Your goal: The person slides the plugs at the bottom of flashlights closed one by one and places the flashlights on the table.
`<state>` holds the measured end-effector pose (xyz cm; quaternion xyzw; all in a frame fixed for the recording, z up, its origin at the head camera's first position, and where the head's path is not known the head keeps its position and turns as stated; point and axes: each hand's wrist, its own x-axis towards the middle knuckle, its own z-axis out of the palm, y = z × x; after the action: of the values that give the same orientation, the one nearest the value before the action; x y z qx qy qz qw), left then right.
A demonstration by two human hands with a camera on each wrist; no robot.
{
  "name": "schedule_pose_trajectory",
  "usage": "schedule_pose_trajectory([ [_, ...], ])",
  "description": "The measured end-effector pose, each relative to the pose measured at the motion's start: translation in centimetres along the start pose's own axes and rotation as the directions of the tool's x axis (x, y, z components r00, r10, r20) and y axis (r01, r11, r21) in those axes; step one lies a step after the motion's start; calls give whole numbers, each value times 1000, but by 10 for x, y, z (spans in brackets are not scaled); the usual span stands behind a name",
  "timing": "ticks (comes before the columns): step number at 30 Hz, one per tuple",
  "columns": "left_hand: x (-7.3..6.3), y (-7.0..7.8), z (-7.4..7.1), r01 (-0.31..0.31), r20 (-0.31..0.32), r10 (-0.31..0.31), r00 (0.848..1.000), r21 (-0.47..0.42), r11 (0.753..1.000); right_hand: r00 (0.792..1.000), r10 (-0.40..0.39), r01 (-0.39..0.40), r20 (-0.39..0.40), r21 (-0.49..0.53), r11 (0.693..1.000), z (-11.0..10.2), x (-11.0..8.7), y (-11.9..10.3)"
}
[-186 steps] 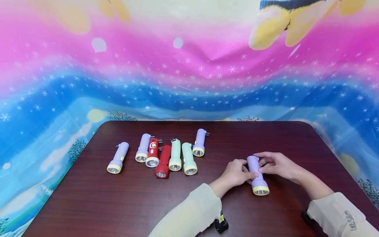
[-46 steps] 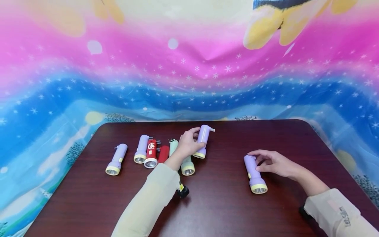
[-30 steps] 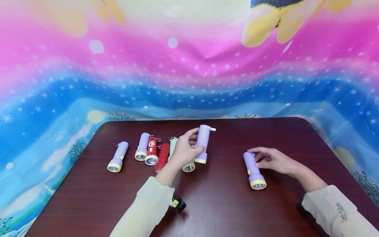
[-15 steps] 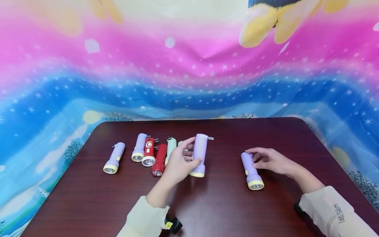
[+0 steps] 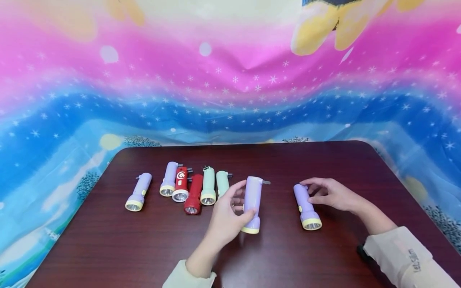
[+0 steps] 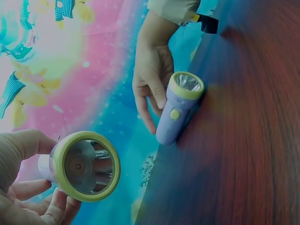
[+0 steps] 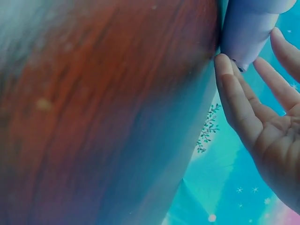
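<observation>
My left hand (image 5: 225,220) grips a purple flashlight (image 5: 253,200) with a yellow rim, thumb on its near side and fingers behind. Metal plug prongs stick out from its top end. In the left wrist view its lens (image 6: 86,166) faces the camera. A second purple flashlight (image 5: 305,204) lies to the right on the table, lens toward the front, its yellow switch facing left. The thumb and fingertips of my right hand (image 5: 333,195) hold its tail end. In the right wrist view, the fingers (image 7: 239,101) reach that tail end beside the table edge.
Left of the hands lie several more flashlights on the dark wooden table (image 5: 144,248): purple (image 5: 169,178), red with white rim (image 5: 181,184), plain red (image 5: 193,194), and two green (image 5: 208,184). Another purple flashlight (image 5: 139,192) lies apart at far left. A patterned cloth (image 5: 230,100) hangs behind.
My left hand, earlier at the right-hand flashlight, has picked up the purple flashlight from the row's right end and brought it forward and slightly right. My right hand stays at its flashlight.
</observation>
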<state>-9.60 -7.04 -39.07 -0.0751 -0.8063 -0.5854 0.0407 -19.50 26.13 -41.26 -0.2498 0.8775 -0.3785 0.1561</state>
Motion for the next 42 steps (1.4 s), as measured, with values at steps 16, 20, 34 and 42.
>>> schedule_pose_trajectory([
  [16, -1, 2, 21, 30, -50, -30, 998, -10, 1000, 975, -54, 28, -216, -123, 992, 1, -6, -28],
  [20, 1, -2, 21, 18, -69, -19, 997, -18, 1000, 968, -84, 66, -235, -82, 994, 7, -5, -40],
  [34, 7, -6, 19, 24, -82, -28, 996, -49, 999, 930, -167, 215, -327, 118, 969, 45, 21, -76],
  [42, 8, -4, 18, 17, -69, -22, 997, -61, 998, 927, -178, 272, -331, 263, 926, 64, 29, -88],
])
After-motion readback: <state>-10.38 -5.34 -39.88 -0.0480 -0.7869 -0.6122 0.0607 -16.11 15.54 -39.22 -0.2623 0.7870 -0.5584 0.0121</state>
